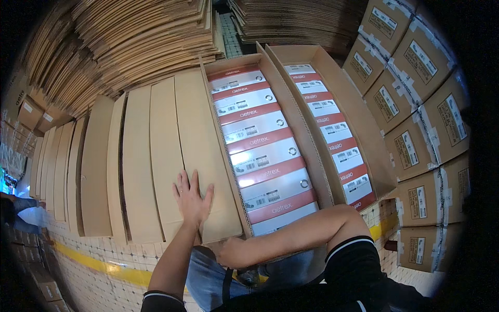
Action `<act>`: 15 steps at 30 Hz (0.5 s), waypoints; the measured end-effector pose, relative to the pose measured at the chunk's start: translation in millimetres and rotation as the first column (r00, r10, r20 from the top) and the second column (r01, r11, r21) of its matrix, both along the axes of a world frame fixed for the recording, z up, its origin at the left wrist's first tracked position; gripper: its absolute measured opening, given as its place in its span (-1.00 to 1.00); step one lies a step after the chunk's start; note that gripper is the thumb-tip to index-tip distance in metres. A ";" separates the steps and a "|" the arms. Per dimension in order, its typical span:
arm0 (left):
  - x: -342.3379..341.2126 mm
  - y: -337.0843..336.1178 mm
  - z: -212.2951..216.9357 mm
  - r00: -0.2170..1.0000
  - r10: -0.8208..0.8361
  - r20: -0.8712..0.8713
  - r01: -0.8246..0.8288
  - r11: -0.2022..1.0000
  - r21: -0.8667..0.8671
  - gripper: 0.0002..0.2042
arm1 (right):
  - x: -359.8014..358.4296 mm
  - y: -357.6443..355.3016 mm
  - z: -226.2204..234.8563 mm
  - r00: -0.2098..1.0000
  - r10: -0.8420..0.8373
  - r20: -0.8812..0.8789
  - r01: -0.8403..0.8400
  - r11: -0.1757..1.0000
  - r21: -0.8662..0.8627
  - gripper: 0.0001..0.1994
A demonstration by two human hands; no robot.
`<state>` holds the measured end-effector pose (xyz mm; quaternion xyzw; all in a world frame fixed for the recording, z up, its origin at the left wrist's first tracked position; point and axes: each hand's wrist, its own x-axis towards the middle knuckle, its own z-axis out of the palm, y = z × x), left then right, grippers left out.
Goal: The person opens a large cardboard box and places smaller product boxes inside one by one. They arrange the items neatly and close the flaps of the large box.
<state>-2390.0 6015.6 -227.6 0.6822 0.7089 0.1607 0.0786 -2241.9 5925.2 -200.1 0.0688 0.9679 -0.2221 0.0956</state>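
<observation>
My left hand (pixel 193 202) lies flat with fingers spread on a long brown cardboard panel (pixel 200 119), just left of an open carton. My right forearm crosses the near end of that open carton (pixel 323 192). Beside the panel's near edge my right hand (pixel 233 253) is curled closed; its fingertips and anything in them are hidden. Inside the open carton, a row of white-and-red shoe boxes (pixel 260 125) stands with labelled ends facing up.
A second open carton (pixel 371 135) of similar boxes stands to the right. Long brown cartons (pixel 138 156) line the left. Flattened cardboard stacks (pixel 150 31) lie behind. Taped cartons (pixel 410 148) rise at the right. A yellow line (pixel 93 262) crosses the tiled floor.
</observation>
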 end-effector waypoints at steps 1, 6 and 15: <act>0.5 3.8 0.2 1.000 -0.003 0.003 0.003 0.999 0.050 -0.28 | 1.4 3.4 0.2 1.000 0.016 -0.016 -0.016 1.000 0.022 -0.82; 1.8 7.5 -0.8 1.000 -0.003 0.004 0.003 1.000 0.005 -0.27 | 3.7 13.6 3.8 0.998 0.044 0.034 -0.043 0.999 -0.023 -0.80; 1.4 6.5 -0.5 1.000 0.002 -0.004 -0.002 1.000 -0.002 -0.28 | 2.8 17.3 14.2 0.993 0.051 0.110 -0.036 0.991 -0.127 -0.81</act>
